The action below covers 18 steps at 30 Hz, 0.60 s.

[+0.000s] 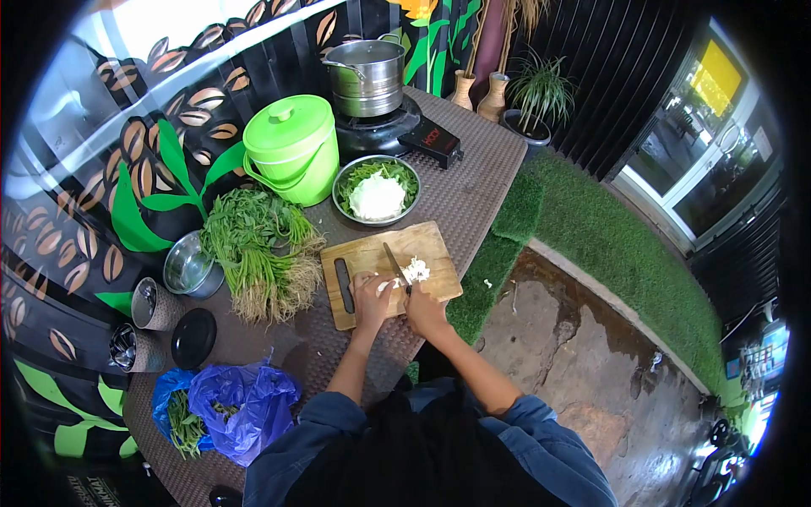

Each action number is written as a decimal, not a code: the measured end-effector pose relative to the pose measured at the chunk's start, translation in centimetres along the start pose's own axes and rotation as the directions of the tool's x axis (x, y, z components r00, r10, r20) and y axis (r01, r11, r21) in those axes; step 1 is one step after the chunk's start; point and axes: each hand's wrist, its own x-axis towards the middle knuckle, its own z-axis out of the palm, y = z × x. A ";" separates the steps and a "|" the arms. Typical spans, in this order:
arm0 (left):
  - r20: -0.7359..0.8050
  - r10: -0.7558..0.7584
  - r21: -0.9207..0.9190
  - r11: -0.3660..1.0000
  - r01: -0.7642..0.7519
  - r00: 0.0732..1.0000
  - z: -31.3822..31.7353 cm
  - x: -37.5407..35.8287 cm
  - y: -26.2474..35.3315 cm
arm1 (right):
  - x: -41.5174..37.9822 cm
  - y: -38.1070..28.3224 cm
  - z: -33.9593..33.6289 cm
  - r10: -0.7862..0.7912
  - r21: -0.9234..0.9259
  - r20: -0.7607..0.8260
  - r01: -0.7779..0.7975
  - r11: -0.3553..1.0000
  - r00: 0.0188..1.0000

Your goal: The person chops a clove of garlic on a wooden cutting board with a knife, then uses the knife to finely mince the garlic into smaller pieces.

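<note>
Knife (394, 264) over chopped white bits (415, 270), cutting board (372, 253)

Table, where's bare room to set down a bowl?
Free mat: right of the steel bowl, between the cutting board and stove. Also bare between the black lid and board. Crowded along the back by the greens and green bucket.

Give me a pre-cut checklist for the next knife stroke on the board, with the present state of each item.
1. Right hand has the knife by its handle: ok.
2. Left hand steadies the white piece on the cutting board: ok.
3. Left fingertips tucked away from the blade: cannot tell, too small.
4. Chopped white bits sit beside the blade, on the board: ok.
5. Steel bowl stands off the board: ok.
6. Board lies flat on the table: ok.
</note>
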 end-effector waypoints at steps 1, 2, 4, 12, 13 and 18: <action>-0.001 0.001 -0.001 1.000 -0.001 1.000 0.0 0.0 0.0 | -0.5 -0.2 0.4 0.026 0.023 -0.042 -0.025 0.999 0.999; -0.014 -0.002 -0.007 1.000 0.002 1.000 0.0 0.0 0.0 | -0.6 -0.4 0.8 0.027 0.021 -0.043 -0.026 0.999 0.999; -0.028 -0.004 -0.014 1.000 0.004 1.000 0.1 0.1 0.0 | -0.5 -0.7 1.5 0.049 0.000 -0.042 -0.049 0.999 0.998; -0.017 -0.028 -0.036 0.999 0.027 0.999 -0.3 0.3 0.4 | 0.0 -0.4 0.5 0.007 -0.007 -0.031 -0.007 1.000 0.999; -0.018 -0.029 -0.039 0.999 0.028 0.999 -0.3 0.4 0.4 | -0.6 -0.7 0.7 0.005 -0.016 -0.089 -0.006 1.000 0.996; -0.004 -0.053 -0.031 0.998 0.053 0.999 -0.5 0.4 0.7 | 1.0 -0.4 1.2 0.002 0.002 -0.045 -0.002 1.000 0.999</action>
